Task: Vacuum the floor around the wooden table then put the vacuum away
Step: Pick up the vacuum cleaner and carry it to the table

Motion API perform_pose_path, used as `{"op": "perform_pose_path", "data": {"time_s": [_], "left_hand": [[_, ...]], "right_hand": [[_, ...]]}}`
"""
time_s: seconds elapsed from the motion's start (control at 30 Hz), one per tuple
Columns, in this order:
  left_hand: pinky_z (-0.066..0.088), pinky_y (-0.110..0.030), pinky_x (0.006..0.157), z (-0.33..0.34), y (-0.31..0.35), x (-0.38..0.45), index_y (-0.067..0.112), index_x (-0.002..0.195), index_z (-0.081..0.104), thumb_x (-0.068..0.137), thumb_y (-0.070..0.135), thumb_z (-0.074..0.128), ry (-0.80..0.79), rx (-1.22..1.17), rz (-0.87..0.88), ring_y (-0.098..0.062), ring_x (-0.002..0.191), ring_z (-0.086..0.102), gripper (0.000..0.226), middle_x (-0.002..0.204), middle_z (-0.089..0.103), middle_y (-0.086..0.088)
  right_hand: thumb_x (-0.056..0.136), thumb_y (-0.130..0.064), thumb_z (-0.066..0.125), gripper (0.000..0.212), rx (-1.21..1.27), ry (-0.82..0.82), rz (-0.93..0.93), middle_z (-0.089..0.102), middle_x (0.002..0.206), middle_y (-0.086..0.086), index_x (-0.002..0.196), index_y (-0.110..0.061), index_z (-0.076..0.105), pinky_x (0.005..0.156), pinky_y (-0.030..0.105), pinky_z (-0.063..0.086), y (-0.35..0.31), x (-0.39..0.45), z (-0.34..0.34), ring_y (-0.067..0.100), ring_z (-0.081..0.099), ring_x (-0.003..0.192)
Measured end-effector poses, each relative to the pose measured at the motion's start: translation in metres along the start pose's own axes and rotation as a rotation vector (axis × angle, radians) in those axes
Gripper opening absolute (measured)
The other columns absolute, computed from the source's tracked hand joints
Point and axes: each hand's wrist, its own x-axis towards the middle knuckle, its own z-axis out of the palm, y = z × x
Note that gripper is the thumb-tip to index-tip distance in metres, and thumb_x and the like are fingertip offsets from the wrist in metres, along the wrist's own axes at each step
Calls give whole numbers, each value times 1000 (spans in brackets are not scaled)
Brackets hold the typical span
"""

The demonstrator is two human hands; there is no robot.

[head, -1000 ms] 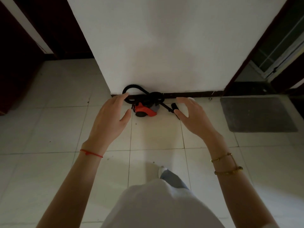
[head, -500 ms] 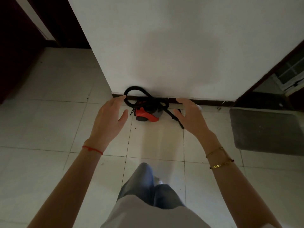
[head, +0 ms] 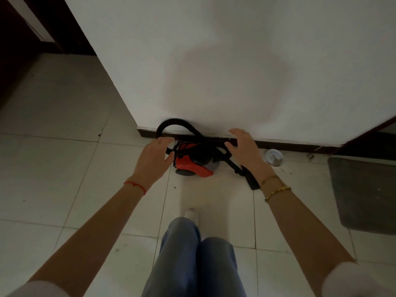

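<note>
A small red and grey canister vacuum lies on the pale tiled floor against the foot of a white wall. Its black hose loops up along the wall, and a black nozzle stretches out to the right on the floor. My left hand hovers just left of the vacuum body, fingers apart, holding nothing. To the vacuum's right, above the nozzle tube, my right hand is likewise spread and empty. No wooden table is in view.
The white wall with a dark skirting board stands directly ahead. A small round whitish object lies on the floor by the skirting. A dark grey mat lies at right. Dark doorways open at far left and far right.
I have stepped closer to the vacuum, which looms larger now. Both hands have dropped lower and flank the vacuum more closely, still empty and spread.
</note>
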Motion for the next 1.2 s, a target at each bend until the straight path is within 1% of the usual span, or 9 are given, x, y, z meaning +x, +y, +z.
{"op": "perform_pose_path", "data": {"time_s": [0.2,0.33,0.47,0.63,0.73,0.87,0.97,1.07,1.2], "left_hand": [[51,-32,87,125,-67,51,10,116,60,86,16,65,-32,-5,4,-21,96,59,31,107,61,-5],[51,-31,87,206,-109,71,11,116,60,86,19,66,-19,-5,-8,-17,95,59,31,106,61,-3],[51,-32,86,273,-138,81,11,116,61,85,20,65,-12,-24,-6,-18,95,60,32,105,61,-3],[50,-28,77,329,-158,89,13,110,62,87,23,62,-33,-5,-2,-16,87,59,25,99,61,-1],[50,-26,76,353,-168,95,15,112,61,88,25,61,-57,4,-24,-15,85,58,27,101,60,0],[50,-25,78,374,-178,109,16,114,60,89,27,59,-52,16,-28,-14,87,57,27,102,59,0],[50,-25,79,385,-184,115,17,115,60,89,28,58,-35,21,-23,-13,89,58,28,104,60,1],[49,-25,82,393,-188,118,18,118,59,90,27,58,-21,7,-30,-14,95,58,30,110,59,2],[50,-29,83,404,-193,121,16,118,59,89,25,59,-6,-1,-24,-16,96,58,30,112,60,0]], "right_hand": [[91,-25,62,53,-51,-52,-6,46,138,15,138,-8,43,109,42,36,81,79,100,32,41,128],[89,-23,63,62,-100,-109,-40,41,142,16,142,-6,36,111,42,32,132,121,166,32,37,131],[85,-21,65,66,-182,-144,-45,42,139,17,142,-7,35,107,46,36,169,153,219,35,40,127],[84,-24,68,72,-261,-103,-74,41,142,18,144,-7,31,110,45,34,194,184,259,35,39,129],[85,-26,69,74,-316,-91,-118,40,143,16,146,-9,29,109,44,34,197,203,271,34,40,130],[80,-30,72,77,-363,-187,-179,47,138,14,144,-11,33,102,43,42,200,232,284,32,47,123],[77,-31,72,77,-418,-265,-167,52,132,13,142,-11,35,95,43,48,202,250,293,33,53,116],[78,-30,69,63,-459,-234,-150,59,120,12,132,-11,45,82,39,53,205,264,304,32,59,103],[80,-36,64,30,-465,-127,-171,65,92,9,98,-12,58,61,29,44,211,279,323,29,62,81]]}}
